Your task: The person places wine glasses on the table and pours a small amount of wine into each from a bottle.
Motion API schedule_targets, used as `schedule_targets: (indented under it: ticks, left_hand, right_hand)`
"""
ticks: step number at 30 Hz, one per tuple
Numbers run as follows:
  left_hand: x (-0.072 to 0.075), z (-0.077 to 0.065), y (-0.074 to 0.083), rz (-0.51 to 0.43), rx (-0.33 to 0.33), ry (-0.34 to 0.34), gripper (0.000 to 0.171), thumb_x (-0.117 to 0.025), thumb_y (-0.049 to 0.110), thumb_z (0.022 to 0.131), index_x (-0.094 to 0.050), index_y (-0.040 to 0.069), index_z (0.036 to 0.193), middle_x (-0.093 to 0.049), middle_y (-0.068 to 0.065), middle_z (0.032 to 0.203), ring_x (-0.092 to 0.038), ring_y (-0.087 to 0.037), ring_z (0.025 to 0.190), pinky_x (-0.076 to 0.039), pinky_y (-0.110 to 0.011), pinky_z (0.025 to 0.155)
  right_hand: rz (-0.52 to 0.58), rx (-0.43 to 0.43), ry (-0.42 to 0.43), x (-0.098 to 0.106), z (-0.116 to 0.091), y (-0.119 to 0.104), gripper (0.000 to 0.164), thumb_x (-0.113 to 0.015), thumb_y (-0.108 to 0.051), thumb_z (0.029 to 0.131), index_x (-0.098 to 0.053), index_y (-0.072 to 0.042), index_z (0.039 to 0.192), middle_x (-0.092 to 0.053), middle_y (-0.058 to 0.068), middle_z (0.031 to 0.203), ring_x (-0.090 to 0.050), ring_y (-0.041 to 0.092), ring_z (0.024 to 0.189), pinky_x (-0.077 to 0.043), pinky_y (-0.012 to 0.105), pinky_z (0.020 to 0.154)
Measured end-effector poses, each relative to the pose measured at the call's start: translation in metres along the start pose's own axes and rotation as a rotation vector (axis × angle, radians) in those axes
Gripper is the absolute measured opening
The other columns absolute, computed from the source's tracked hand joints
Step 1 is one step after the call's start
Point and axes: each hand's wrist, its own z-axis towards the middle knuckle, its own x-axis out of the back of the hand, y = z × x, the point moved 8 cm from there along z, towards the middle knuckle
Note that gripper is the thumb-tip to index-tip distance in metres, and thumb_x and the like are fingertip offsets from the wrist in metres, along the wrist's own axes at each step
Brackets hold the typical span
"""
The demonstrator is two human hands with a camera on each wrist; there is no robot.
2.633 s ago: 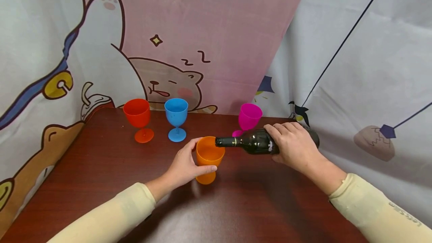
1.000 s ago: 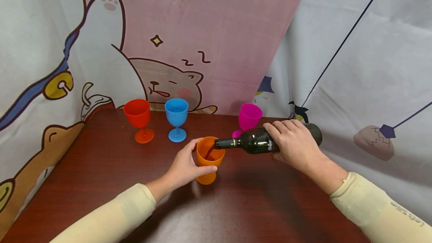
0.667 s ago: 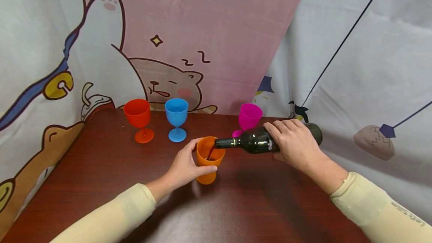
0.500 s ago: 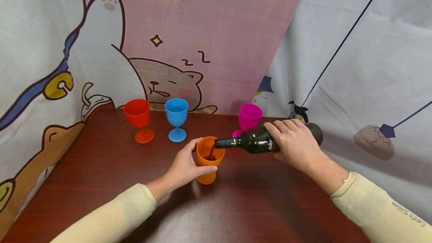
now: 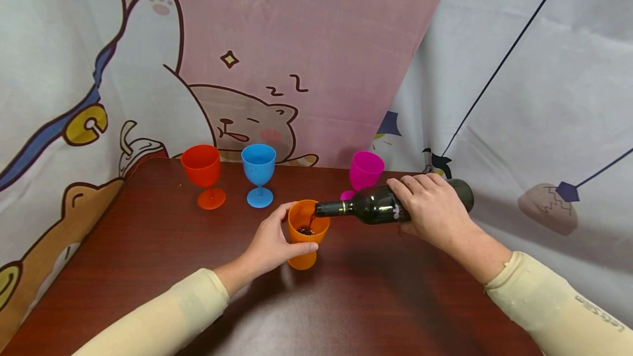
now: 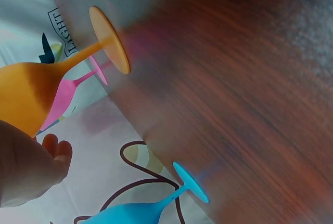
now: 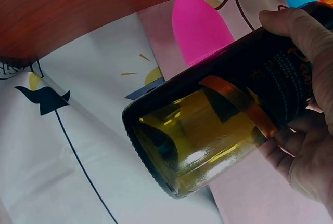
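My left hand (image 5: 272, 239) curls its fingers and thumb around the bowl of an orange goblet (image 5: 303, 260), which stands upright on the table. In the left wrist view the orange goblet (image 6: 28, 91) shows its thin stem and round foot. My right hand (image 5: 435, 210) grips a dark green wine bottle (image 5: 372, 206), tipped so its mouth is over the goblet's rim. A thin stream of dark red liquid (image 5: 306, 230) falls into the goblet and pools inside. Up close in the right wrist view, the bottle (image 7: 192, 130) has a dark label with an orange band.
A red goblet (image 5: 201, 166) and a blue goblet (image 5: 259, 166) stand at the back left of the brown table (image 5: 237, 301). Behind the bottle's neck is a magenta goblet (image 5: 366, 171), partly covered. Printed cloth (image 5: 336, 59) hangs along the table's back and sides.
At first the goblet looked bare inside with the bottle near level. Since then the bottle's base has risen slightly, red liquid flows, and the dark pool has grown. The left hand stays put.
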Motion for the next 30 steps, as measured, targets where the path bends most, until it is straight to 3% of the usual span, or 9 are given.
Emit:
schedule_targets:
  ticks: [17,25,30]
  left_hand:
    - [0.001,-0.001,0.001,0.003,-0.003,0.003,0.091,-0.100,0.041,0.073,-0.053,0.025,0.150,-0.069,0.004,0.139,-0.063,-0.020,0.130,-0.049,-0.057,0.115]
    - [0.001,-0.002,0.001,0.005,-0.006,0.006,0.094,-0.100,0.040,0.073,-0.052,0.024,0.151,-0.068,0.004,0.139,-0.063,-0.020,0.131,-0.051,-0.055,0.115]
    - [0.000,-0.002,0.001,-0.015,-0.017,0.003,0.093,-0.100,0.040,0.073,-0.052,0.024,0.151,-0.068,0.007,0.138,-0.063,-0.018,0.130,-0.052,-0.053,0.114]
  right_hand:
    - [0.009,-0.013,-0.032,0.001,0.001,0.000,0.100,-0.106,-0.033,0.040,-0.065,-0.003,0.125,-0.074,0.015,0.105,-0.072,0.038,0.098,-0.055,0.052,0.087]
    - [0.122,-0.121,-0.104,-0.008,0.001,-0.002,0.086,-0.099,-0.029,0.051,-0.067,-0.005,0.127,-0.079,0.013,0.109,-0.073,0.035,0.101,-0.057,0.052,0.094]
    - [0.228,-0.200,-0.145,-0.013,0.002,-0.003,0.080,-0.095,-0.030,0.054,-0.067,-0.011,0.127,-0.078,0.009,0.093,-0.073,0.031,0.088,-0.059,0.050,0.087]
